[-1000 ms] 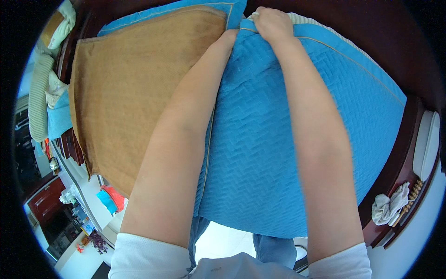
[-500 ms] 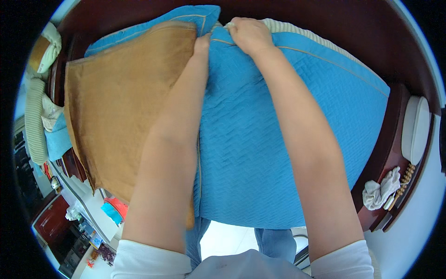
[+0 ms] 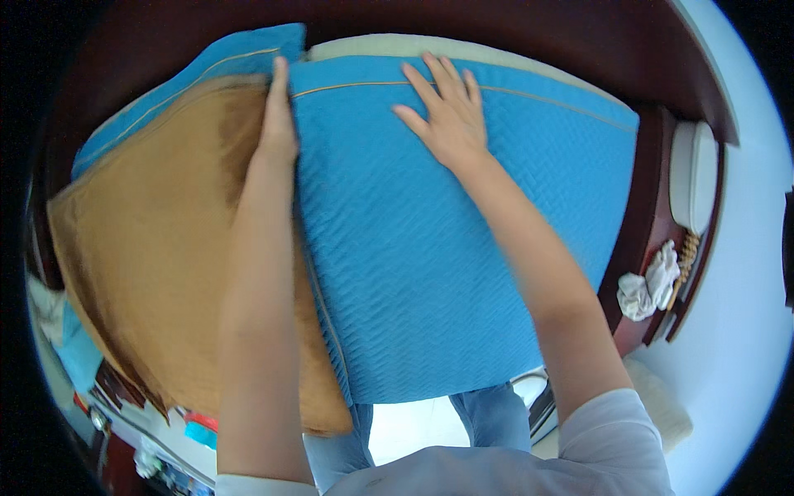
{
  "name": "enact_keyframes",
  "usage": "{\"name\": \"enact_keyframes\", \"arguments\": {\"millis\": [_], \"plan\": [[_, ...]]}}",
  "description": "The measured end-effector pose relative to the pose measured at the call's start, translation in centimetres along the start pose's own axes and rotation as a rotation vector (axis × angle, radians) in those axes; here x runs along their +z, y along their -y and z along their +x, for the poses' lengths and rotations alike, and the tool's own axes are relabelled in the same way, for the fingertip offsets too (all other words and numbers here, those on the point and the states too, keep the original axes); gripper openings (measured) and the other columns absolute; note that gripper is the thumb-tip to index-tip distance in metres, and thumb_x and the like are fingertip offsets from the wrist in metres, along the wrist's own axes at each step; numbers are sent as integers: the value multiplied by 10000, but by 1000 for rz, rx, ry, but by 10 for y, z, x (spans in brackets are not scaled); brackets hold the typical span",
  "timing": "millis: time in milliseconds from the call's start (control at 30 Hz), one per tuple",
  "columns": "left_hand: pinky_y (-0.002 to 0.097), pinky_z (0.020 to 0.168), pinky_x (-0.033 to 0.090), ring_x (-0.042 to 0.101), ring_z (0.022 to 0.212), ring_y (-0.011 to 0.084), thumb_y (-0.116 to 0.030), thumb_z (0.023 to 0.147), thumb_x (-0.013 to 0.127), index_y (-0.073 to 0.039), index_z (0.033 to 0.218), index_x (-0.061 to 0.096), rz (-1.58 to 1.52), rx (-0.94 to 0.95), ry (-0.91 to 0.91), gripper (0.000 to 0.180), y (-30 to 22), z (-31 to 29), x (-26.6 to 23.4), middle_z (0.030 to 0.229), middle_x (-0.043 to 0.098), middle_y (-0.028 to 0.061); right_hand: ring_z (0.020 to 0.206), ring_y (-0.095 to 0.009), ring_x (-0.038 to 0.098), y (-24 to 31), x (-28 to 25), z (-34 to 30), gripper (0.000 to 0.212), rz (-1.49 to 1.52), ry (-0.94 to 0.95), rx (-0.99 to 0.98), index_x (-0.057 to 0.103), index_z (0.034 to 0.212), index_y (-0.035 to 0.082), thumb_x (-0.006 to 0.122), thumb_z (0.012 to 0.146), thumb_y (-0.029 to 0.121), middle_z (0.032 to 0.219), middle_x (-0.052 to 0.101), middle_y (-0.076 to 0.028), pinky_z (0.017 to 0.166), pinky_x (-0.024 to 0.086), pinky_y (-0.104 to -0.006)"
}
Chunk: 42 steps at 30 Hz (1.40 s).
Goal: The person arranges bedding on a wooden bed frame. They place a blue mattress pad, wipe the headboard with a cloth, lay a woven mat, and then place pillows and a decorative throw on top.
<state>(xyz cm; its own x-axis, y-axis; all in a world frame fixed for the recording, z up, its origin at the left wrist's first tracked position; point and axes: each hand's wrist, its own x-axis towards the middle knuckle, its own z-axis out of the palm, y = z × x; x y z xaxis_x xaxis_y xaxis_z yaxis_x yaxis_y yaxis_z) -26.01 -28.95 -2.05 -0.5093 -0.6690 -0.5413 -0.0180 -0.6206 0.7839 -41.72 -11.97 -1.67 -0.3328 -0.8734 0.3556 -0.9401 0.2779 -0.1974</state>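
Note:
A blue quilted seat cover (image 3: 447, 264) with yellow piping spreads over the right part of a dark red wooden seat. My right hand (image 3: 451, 116) lies flat near its far edge, fingers spread, holding nothing. A brown velvety cover (image 3: 157, 273) lies to the left, over another blue cover (image 3: 198, 66) that shows along its far side. Along the seam between the brown and blue covers, my left hand (image 3: 279, 120) rests on its edge, its visible fingers stretched away from me. A pale ribbed cushion (image 3: 413, 45) peeks out behind the right blue cover.
The dark wooden backrest (image 3: 513, 25) rises behind the covers. On the right armrest sit a white lidded box (image 3: 693, 178), a crumpled white cloth (image 3: 649, 285) and a wooden beaded massager (image 3: 686, 260). A light blue cloth (image 3: 80, 351) hangs at far left.
My right hand has let go of the blue cover's far edge and flattened onto it. My left hand has straightened along the seam. The whole view has shifted, with the covers now farther left.

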Motion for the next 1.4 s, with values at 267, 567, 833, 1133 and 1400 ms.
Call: {"name": "enact_keyframes", "arguments": {"millis": [267, 567, 833, 1133, 1400], "plan": [[413, 1003, 338, 361, 1231, 375, -522, 873, 497, -36, 1358, 293, 1174, 629, -377, 717, 30, -30, 58, 1298, 389, 248, 1246, -270, 402, -27, 42, 37, 454, 101, -163, 122, 597, 1172, 169, 518, 849, 479, 1257, 521, -116, 1058, 240, -446], [462, 604, 517, 637, 701, 366, -371, 961, 388, -58, 975, 622, 1489, 644, -693, 391, 19, 33, 43, 853, 664, 184, 1247, -266, 402, -88, -43, -20, 491, 91, 35, 85, 542, 1225, 127, 574, 823, 408, 1298, 485, -113, 1056, 248, -475], [451, 610, 523, 652, 683, 346, -386, 956, 370, -43, 960, 669, 1387, 556, -732, 454, 30, 63, 48, 805, 669, 194, 1145, -273, 477, -267, -35, -40, 376, -301, -47, 371, 587, 1168, 184, 472, 883, 401, 1205, 555, -28, 1007, 305, -480], [441, 802, 493, 633, 896, 351, -313, 972, 311, -15, 939, 622, 1341, 481, -512, 432, -1, 52, 79, 943, 653, 222, 1159, -263, 504, -284, -83, -29, 389, -573, 141, 425, 559, 1199, 74, 367, 950, 303, 1209, 571, -130, 972, 378, -432], [537, 1103, 88, 109, 1364, 437, -420, 895, 481, -33, 1412, 273, 1446, 721, -99, 679, 75, -118, 88, 1477, 120, 263, 1359, -307, 241, -71, -135, -113, 510, -157, 252, 38, 369, 1390, 128, 430, 936, 353, 1475, 266, -119, 1087, 181, -501]]}}
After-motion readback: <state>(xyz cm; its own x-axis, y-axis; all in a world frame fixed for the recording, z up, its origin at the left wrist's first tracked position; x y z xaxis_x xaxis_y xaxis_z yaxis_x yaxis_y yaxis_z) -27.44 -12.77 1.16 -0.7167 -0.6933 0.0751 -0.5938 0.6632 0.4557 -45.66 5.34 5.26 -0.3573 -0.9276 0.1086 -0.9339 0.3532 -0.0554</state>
